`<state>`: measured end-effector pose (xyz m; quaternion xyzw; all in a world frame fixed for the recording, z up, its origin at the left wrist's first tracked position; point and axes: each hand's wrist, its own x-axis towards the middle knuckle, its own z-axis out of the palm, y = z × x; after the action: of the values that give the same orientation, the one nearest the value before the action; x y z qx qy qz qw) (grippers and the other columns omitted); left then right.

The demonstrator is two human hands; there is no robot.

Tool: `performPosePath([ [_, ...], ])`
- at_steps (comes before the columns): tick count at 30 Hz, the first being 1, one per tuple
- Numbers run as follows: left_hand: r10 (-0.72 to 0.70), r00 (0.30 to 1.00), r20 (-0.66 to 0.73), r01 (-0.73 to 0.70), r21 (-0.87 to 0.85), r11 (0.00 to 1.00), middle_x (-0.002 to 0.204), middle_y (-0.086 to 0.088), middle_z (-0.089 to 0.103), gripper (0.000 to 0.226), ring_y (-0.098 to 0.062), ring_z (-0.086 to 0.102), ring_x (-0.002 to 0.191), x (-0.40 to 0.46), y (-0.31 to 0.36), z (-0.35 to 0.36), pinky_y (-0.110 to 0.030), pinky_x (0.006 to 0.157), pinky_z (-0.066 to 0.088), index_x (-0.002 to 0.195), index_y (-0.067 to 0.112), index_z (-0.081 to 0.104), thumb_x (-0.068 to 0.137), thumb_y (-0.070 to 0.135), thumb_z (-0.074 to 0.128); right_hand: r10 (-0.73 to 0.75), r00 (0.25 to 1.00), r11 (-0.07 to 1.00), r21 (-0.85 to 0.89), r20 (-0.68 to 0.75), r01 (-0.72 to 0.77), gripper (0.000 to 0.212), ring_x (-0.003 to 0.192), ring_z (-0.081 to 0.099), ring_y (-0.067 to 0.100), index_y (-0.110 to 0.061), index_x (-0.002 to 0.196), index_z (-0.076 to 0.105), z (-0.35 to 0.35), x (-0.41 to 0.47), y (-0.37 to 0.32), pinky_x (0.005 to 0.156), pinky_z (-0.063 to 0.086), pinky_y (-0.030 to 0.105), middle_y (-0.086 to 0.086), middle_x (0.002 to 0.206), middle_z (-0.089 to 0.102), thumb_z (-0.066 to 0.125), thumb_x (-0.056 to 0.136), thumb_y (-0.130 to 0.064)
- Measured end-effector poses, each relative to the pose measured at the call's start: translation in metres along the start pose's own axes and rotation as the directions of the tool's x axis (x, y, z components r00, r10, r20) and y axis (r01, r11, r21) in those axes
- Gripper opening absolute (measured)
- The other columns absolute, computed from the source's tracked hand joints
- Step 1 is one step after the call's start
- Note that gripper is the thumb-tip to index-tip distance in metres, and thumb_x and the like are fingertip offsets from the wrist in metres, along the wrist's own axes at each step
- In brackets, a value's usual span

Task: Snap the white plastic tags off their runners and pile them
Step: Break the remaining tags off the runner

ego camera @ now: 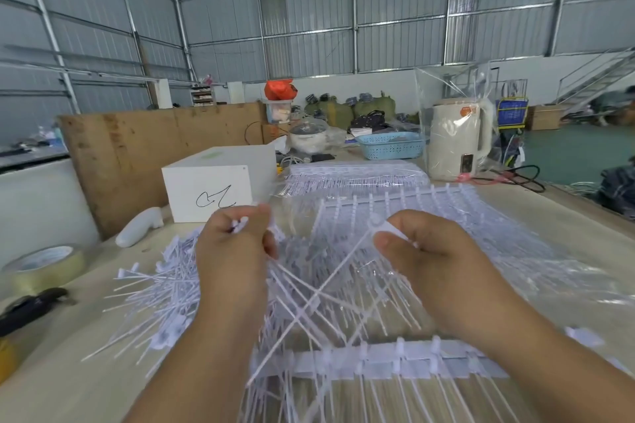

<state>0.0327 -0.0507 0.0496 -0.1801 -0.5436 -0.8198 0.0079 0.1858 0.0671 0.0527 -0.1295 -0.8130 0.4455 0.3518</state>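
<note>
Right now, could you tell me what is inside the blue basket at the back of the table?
The blue basket shows only its perforated wall and rim from this angle; its contents are hidden. Beside it stands a cream kettle wrapped in clear plastic.

Loose tags [165, 288] heaped on the table [567, 227] to the left of my left hand [233, 251], runner [378, 362] lying nearest me below my right hand [426, 257], box [213, 189] behind the heap, tape roll [44, 264] at far left, kettle [457, 137] behind right, basket [391, 145] beside it.
</note>
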Motion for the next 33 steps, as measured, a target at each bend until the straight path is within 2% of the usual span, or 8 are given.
performPosePath([
  [2, -0.024, 0.956, 0.292, -0.001, 0.083, 0.997, 0.045, 0.000, 0.051, 0.010, -0.012, 0.044, 0.036, -0.006, 0.002, 0.004, -0.020, 0.043, 0.036, 0.081, 0.020, 0.069, 0.087, 0.011, 0.069, 0.085, 0.980, 0.985, 0.134, 0.181, -0.110, 0.016, 0.040, 0.030, 0.007, -0.034, 0.077, 0.058, -0.006, 0.000, 0.001, 0.040, 0.028, 0.018, -0.007, 0.058, 0.047, 0.063, 0.090, -0.027],
  [5, -0.165, 0.729, 0.664, 0.040, 0.198, 0.979, 0.053, -0.003, 0.055, 0.014, -0.012, 0.045, 0.037, -0.025, 0.006, 0.010, -0.016, 0.039, 0.036, 0.089, 0.028, 0.074, 0.078, 0.037, 0.070, 0.085, 0.935, 0.980, 0.139, 0.344, -0.140, 0.017, 0.040, 0.036, 0.004, -0.035, 0.099, 0.054, -0.012, 0.002, 0.006, 0.041, 0.031, 0.016, -0.016, 0.061, 0.057, 0.065, 0.086, -0.035],
  [9, -0.257, 0.586, 0.769, 0.148, 0.211, 0.966, 0.048, 0.002, 0.055, 0.036, -0.009, 0.045, 0.035, -0.028, 0.015, 0.004, -0.016, 0.037, 0.035, 0.099, 0.027, 0.074, 0.066, 0.042, 0.078, 0.038, 0.917, 0.990, 0.108, 0.397, -0.088, 0.022, 0.042, 0.035, 0.004, -0.038, 0.093, 0.049, -0.022, 0.004, 0.005, 0.043, 0.032, 0.016, -0.013, 0.070, 0.066, 0.069, 0.085, -0.040],
  [15, -0.188, 0.556, 0.810, 0.072, 0.178, 0.981, 0.064, -0.005, 0.066, 0.011, -0.015, 0.047, 0.039, -0.034, 0.013, 0.009, -0.015, 0.040, 0.035, 0.074, 0.026, 0.073, 0.067, 0.025, 0.081, 0.026, 0.863, 0.963, 0.219, 0.504, -0.157, 0.022, 0.042, 0.039, 0.009, -0.027, 0.098, 0.057, -0.021, 0.005, 0.009, 0.044, 0.031, 0.020, 0.004, 0.066, 0.057, 0.068, 0.080, -0.031],
  [21, -0.176, 0.733, 0.658, 0.077, 0.176, 0.981, 0.059, -0.010, 0.058, 0.017, -0.012, 0.045, 0.041, -0.037, 0.004, 0.016, -0.018, 0.040, 0.035, 0.070, 0.019, 0.073, 0.065, 0.009, 0.085, 0.104, 0.851, 0.905, 0.306, 0.515, -0.296, 0.035, 0.042, 0.039, 0.017, -0.015, 0.115, 0.061, -0.029, 0.009, 0.015, 0.045, 0.036, 0.025, 0.019, 0.062, 0.051, 0.068, 0.081, -0.019],
  [27, -0.140, 0.926, 0.349, 0.119, 0.081, 0.990, 0.042, -0.005, 0.047, 0.027, -0.013, 0.039, 0.035, -0.045, -0.002, 0.030, -0.016, 0.038, 0.033, 0.061, 0.019, 0.066, 0.074, -0.004, 0.067, 0.046, 0.995, 0.971, 0.229, 0.088, -0.065, 0.018, 0.038, 0.031, 0.009, -0.023, 0.084, 0.063, 0.011, 0.007, 0.019, 0.040, 0.026, 0.021, -0.007, 0.045, 0.044, 0.057, 0.096, -0.011],
  [30, -0.183, 0.948, 0.260, 0.190, -0.003, 0.982, 0.044, -0.004, 0.047, 0.017, -0.012, 0.039, 0.036, -0.045, -0.003, 0.034, -0.016, 0.038, 0.033, 0.071, 0.011, 0.065, 0.075, -0.005, 0.062, -0.146, 0.981, 0.989, -0.053, -0.128, 0.140, 0.014, 0.041, 0.040, 0.008, -0.028, 0.085, 0.060, 0.026, 0.001, 0.017, 0.044, 0.033, 0.024, -0.009, 0.049, 0.052, 0.057, 0.095, -0.018],
  [33, -0.282, 0.922, 0.265, 0.311, -0.071, 0.948, 0.050, -0.005, 0.046, 0.027, -0.010, 0.038, 0.036, -0.043, -0.005, 0.033, -0.015, 0.036, 0.031, 0.059, 0.011, 0.061, 0.075, -0.009, 0.054, -0.273, 0.960, 0.899, -0.371, -0.064, 0.231, 0.011, 0.059, 0.059, 0.012, -0.022, 0.095, 0.063, 0.031, -0.005, 0.010, 0.058, 0.046, 0.033, -0.005, 0.068, 0.066, 0.052, 0.097, -0.025],
])
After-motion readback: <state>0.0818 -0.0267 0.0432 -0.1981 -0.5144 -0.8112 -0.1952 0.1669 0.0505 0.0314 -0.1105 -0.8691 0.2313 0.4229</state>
